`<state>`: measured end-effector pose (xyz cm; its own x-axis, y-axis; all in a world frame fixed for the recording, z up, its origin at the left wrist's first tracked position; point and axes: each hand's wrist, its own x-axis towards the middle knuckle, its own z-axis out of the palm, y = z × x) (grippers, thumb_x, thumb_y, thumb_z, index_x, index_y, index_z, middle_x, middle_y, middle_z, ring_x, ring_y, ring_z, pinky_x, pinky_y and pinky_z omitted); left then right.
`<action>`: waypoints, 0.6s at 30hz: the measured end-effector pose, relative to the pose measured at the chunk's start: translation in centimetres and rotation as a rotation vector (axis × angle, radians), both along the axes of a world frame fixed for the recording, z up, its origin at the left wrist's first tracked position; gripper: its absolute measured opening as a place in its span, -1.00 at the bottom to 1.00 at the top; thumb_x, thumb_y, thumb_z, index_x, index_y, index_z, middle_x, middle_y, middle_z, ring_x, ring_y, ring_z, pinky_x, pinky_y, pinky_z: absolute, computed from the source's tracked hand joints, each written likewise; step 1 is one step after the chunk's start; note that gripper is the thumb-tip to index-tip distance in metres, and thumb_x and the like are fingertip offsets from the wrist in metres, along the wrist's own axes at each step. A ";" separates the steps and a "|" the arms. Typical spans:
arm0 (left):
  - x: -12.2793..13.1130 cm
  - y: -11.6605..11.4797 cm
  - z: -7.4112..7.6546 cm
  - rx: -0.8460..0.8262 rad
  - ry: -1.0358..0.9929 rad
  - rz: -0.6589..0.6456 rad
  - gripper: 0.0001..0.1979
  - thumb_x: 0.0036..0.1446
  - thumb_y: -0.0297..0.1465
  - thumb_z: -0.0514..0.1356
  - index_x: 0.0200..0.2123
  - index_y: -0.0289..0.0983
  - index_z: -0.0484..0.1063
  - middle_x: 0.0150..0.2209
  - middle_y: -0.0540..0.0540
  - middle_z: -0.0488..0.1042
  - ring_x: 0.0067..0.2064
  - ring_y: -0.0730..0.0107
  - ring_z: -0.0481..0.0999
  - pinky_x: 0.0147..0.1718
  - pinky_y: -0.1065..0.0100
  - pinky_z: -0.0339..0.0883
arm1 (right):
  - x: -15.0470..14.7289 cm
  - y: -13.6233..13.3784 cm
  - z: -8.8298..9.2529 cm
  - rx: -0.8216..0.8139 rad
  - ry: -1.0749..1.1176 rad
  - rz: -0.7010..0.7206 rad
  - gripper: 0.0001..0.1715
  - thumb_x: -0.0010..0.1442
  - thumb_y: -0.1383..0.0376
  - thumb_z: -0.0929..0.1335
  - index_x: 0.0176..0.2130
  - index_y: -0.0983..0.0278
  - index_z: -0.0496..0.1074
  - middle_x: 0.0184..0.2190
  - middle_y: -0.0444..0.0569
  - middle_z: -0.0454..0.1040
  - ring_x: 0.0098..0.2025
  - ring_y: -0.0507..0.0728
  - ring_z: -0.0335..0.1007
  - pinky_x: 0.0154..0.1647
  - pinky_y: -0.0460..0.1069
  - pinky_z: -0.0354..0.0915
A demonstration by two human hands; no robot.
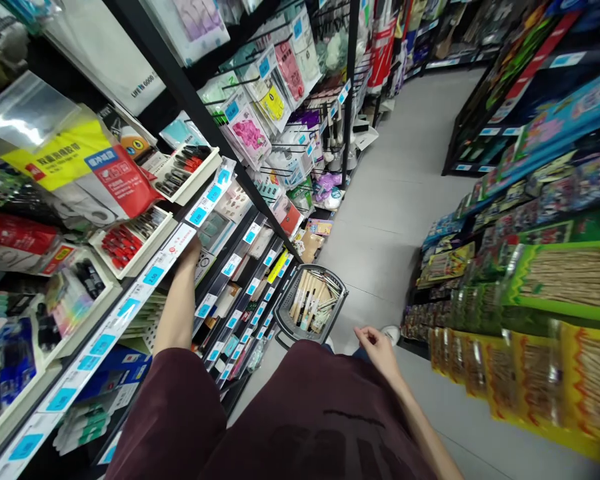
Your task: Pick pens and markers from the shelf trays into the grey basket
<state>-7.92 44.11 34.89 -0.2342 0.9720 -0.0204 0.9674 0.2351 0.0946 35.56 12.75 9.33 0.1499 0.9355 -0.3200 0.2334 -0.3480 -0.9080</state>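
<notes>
The left hand reaches left of the shopping basket, in under a shelf edge fitted with price labels. Its fingers are hidden, so the state of the left grip cannot be told. The right hand is at the right of the basket, near it; this grip is narrow, fingers curled inward, though whether the fingertips meet cannot be determined.

Grey floor tiles form an aisle beyond and to the right of the basket. A black display rack bounds the aisle on the basket's left; yellow-edged bags of sticks hang well to its right.

The basket is dark, with perforated walls, and contains long, slim, mostly pale items. Upper left of the basket, one white tray carries black and red markers; the adjacent tray carries red pens.

The individual basket contents are too small to identify. Goods at the far right are blurred and cut off by the frame.
</notes>
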 end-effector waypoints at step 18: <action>9.9 -29.3 -21.5 -0.426 -0.455 -0.222 -0.79 0.21 -0.38 0.09 -0.14 -0.23 0.47 -0.12 -0.16 0.55 0.02 0.20 0.45 0.09 0.26 0.23 | -4.2 -4.1 -3.1 -0.207 0.381 -0.254 -0.52 -0.12 0.14 0.47 -0.19 0.28 0.39 -0.69 -0.29 0.32 -0.60 0.05 0.35 -0.57 -0.11 0.24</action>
<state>1.94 14.77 13.40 0.0937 0.8811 -0.4635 0.8827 0.1418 0.4480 31.34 8.68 6.27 0.2011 0.7958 -0.5712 -0.2167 -0.5325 -0.8182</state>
